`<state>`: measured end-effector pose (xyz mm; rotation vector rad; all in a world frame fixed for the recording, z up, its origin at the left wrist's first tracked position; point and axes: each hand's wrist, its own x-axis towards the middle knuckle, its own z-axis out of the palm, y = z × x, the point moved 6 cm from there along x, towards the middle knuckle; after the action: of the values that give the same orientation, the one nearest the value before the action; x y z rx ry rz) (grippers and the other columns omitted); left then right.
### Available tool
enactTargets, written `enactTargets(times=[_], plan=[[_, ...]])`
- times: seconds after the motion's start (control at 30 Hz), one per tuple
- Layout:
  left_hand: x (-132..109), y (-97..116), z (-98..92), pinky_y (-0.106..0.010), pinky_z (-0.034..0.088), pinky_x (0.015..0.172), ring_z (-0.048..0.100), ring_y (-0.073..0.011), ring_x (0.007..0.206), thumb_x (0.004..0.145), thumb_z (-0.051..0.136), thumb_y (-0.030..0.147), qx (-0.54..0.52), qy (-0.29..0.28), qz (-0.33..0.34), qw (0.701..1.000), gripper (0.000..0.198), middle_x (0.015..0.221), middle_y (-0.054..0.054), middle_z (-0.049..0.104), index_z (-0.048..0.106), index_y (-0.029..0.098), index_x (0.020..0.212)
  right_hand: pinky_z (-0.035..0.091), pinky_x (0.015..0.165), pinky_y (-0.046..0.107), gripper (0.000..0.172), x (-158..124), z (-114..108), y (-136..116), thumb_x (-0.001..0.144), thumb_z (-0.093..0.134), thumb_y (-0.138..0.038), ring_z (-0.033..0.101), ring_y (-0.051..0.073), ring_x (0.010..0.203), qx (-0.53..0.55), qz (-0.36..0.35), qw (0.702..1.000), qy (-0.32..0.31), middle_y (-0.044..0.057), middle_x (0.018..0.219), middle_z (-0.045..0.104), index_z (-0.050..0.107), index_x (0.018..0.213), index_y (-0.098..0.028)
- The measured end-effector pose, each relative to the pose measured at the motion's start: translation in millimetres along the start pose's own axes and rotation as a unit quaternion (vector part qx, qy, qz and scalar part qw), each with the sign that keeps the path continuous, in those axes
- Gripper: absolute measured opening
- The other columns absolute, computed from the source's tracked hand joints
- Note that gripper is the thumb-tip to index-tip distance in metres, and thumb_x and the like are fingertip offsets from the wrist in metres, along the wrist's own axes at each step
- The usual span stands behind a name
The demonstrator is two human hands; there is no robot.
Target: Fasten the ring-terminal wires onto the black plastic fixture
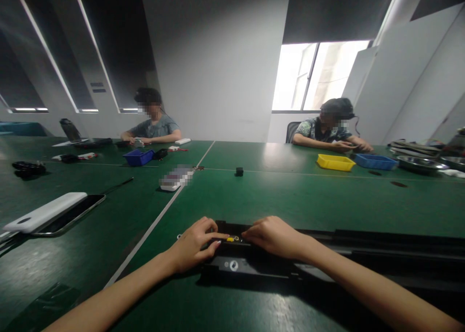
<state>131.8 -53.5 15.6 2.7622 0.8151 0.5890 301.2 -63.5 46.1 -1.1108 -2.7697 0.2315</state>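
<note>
And there it was: a small yellow piece [230, 240], a metal ring [236, 238] just to its right, down inside the left end of the long black housing [254, 268] on the near bench [160, 288]. The step looked like fine positioning. The left hand [195, 242] had index finger and thumb parted, the index tip right at the yellow piece, seemingly touching it. From the right, the right hand [273, 235] bunched its fingers beside the ring; whether they pinched anything was impossible to say. The next move seemed to call for steady, light fingertip control.
</note>
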Motion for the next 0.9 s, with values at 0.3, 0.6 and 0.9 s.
enactTargets(times=[0.3, 0.6, 0.9], plan=[[0.6, 1.1, -1.5, -0.033, 0.041, 0.081, 0.045, -0.0206, 0.091, 0.092, 0.041, 0.025, 0.003, -0.008, -0.005, 1.0, 0.032, 0.098, -0.007, 0.05, 0.057, 0.023, 0.119, 0.042, 0.061, 0.023, 0.031, 0.6, 1.8, 2.1, 0.092, 0.04, -0.028, 0.065, 0.016, 0.073, 0.0, 0.007, 1.0, -0.002, 0.006, 0.091, 0.071, 0.068, 0.102, -0.02], [0.8, 1.4, -1.6, -0.033, 0.041, 0.082, 0.045, -0.0205, 0.091, 0.092, 0.042, 0.026, -0.003, -0.005, -0.005, 1.0, 0.032, 0.097, -0.007, 0.05, 0.057, 0.023, 0.119, 0.042, 0.064, 0.023, 0.031, -0.6, -1.3, -0.7, 0.092, 0.04, -0.028, 0.064, 0.016, 0.075, 0.012, 0.011, 1.0, -0.003, 0.006, 0.091, 0.071, 0.068, 0.103, -0.021], [0.2, 1.1, -1.0, -0.033, 0.041, 0.08, 0.045, -0.0205, 0.091, 0.092, 0.042, 0.025, -0.004, -0.005, -0.006, 1.0, 0.032, 0.098, -0.006, 0.05, 0.056, 0.025, 0.12, 0.039, 0.059, 0.022, 0.032, 0.7, 2.1, 0.6, 0.093, 0.038, -0.029, 0.063, 0.015, 0.071, -0.011, -0.004, 1.0, 0.008, 0.005, 0.086, 0.07, 0.069, 0.097, -0.021]])
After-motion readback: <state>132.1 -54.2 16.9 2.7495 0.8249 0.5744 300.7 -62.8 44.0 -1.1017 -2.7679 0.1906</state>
